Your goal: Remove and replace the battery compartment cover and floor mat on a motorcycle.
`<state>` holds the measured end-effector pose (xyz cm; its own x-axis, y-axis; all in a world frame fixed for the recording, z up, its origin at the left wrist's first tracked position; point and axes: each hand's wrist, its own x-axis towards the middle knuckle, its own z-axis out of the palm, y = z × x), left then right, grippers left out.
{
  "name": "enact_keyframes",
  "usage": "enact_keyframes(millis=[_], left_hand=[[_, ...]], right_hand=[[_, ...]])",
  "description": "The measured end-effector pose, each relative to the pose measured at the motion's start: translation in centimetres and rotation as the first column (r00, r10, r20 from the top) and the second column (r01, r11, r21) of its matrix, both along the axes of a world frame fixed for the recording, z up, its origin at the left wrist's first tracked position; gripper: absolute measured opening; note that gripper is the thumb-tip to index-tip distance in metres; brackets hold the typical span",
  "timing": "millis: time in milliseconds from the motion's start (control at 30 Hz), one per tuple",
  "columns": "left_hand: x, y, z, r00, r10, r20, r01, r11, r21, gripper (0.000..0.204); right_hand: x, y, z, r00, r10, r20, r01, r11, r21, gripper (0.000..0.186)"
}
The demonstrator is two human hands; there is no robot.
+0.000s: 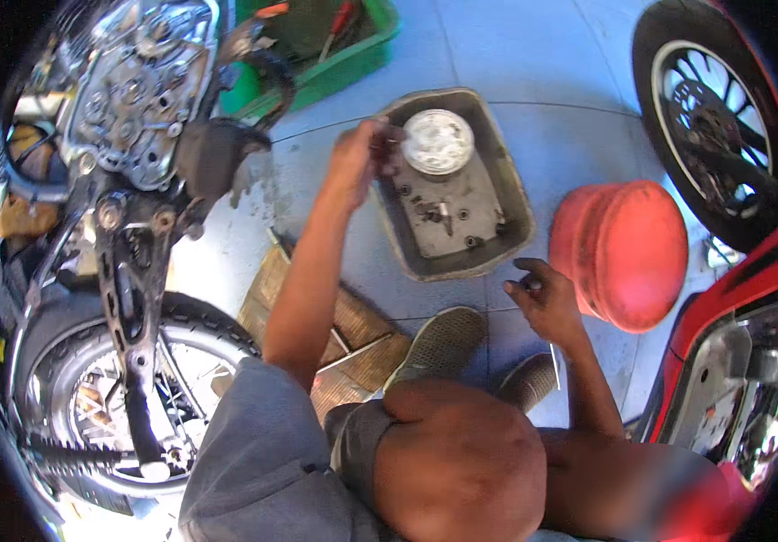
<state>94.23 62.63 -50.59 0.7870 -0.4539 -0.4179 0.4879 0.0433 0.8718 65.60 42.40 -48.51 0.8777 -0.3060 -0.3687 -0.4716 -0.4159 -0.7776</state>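
Note:
My left hand (363, 163) reaches over the left edge of a grey rectangular tray (517, 203). Its blurred fingers are bent at the rim of a round silver metal tin (440, 143) in the tray's far half; whether they grip the tin I cannot tell. Several small dark metal parts (443, 214) lie on the tray's dirty bottom. Off the tray's near right corner is my right hand (547, 305), its fingers curled around a small dark thing (531, 282) too unclear to name.
A partly dismantled motorcycle with an exposed engine (140, 99) and spoked wheel (127, 388) fills the left. A green bin (353, 77) stands at the back. A red round stool (637, 253), another wheel (723, 126) and red bodywork are on the right. Flattened cardboard (267, 294) lies near my shoes (443, 343).

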Motion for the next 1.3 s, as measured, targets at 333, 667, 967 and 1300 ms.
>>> enact_keyframes(millis=[333,667,967,1300], left_hand=[[3.4,-3.1,-1.0,0.97,0.141,-0.198,-0.149,0.988,-0.028,0.045],[4.0,-4.0,-0.8,0.918,-0.256,0.304,0.185,0.952,0.244,0.047],[-1.6,-8.3,1.8,0.403,-0.884,0.239,-0.217,0.161,0.963,0.115],[-7.9,-3.9,2.8,0.347,-0.906,0.243,-0.123,0.213,0.969,0.098]], right_hand=[[-1.5,-1.0,0.0,0.988,-0.024,-0.153,0.016,0.999,-0.048,0.047],[-1.6,-0.7,-0.6,0.979,-0.002,-0.202,0.002,1.0,-0.003,0.049],[-1.3,-0.6,-2.4,0.978,0.001,-0.211,-0.012,0.999,-0.05,0.049],[-1.4,-1.4,-2.1,0.968,0.019,-0.25,-0.021,1.0,-0.004,0.041]])
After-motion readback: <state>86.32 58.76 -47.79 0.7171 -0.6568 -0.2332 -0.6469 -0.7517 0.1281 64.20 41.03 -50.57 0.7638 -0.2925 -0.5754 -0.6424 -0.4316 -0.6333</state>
